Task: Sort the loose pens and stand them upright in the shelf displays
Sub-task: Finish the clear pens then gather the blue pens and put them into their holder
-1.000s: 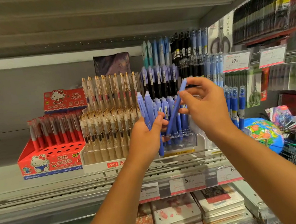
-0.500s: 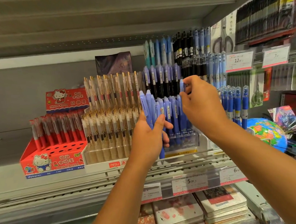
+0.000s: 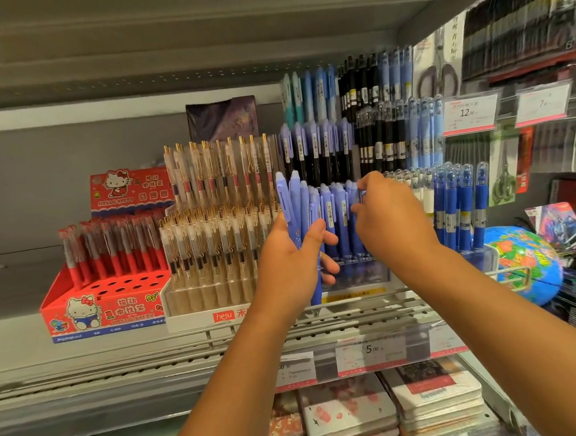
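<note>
My left hand (image 3: 292, 261) grips a small bunch of periwinkle-blue pens (image 3: 294, 204), held upright in front of the shelf. My right hand (image 3: 386, 213) is at the front row of matching periwinkle pens (image 3: 335, 218) standing in a clear tiered display (image 3: 357, 274), its fingertips pinching the top of one pen at the row's right end. Higher tiers behind carry more periwinkle-capped, black and light blue pens (image 3: 322, 145).
Left of the clear display stands a rack of clear gold-clip pens (image 3: 213, 229), then a red Hello Kitty box of red pens (image 3: 105, 289). Dark blue pens (image 3: 458, 207) and a globe (image 3: 525, 264) sit to the right. Price tags line the shelf rail; notebooks lie below.
My right hand carried a slanted blue pen from my left hand's bunch, stood it upright in the front row and sank lower with it. The left hand kept its bunch.
</note>
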Action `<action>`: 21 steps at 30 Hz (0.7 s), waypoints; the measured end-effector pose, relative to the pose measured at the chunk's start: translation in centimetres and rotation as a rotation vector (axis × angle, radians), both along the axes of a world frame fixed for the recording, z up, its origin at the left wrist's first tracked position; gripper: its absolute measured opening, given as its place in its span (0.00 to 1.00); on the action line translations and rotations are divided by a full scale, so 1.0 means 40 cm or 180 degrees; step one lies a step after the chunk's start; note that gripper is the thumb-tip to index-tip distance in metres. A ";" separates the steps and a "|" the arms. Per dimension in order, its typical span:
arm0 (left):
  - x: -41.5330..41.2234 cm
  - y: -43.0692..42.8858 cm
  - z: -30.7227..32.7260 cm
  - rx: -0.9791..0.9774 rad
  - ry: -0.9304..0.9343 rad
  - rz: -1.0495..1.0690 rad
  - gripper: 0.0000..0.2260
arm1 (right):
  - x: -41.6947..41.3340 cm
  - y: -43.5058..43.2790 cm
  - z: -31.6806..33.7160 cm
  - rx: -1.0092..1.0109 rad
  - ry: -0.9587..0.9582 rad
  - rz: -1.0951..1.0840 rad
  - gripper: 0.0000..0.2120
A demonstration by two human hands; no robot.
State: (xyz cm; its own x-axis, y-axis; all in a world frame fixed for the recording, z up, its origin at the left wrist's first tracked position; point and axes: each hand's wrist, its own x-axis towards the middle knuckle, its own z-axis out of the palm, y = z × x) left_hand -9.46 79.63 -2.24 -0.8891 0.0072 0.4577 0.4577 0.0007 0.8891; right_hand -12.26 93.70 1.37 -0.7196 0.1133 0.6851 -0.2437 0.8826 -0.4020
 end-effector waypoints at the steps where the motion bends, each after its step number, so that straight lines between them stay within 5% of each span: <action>1: 0.000 0.000 0.000 -0.0002 0.0005 -0.0007 0.24 | 0.000 0.000 0.000 0.0012 -0.0027 -0.0011 0.08; 8: 0.010 0.000 0.007 0.0021 0.0018 -0.0058 0.15 | -0.002 0.006 0.006 0.0140 -0.0191 0.0060 0.14; 15: 0.011 0.001 0.009 -0.0043 0.0021 -0.0071 0.25 | 0.002 0.006 -0.012 0.0352 -0.0014 0.0038 0.12; 21: 0.005 -0.001 0.004 -0.0045 0.0094 -0.0087 0.26 | 0.039 0.004 -0.039 0.0473 -0.0011 0.0019 0.24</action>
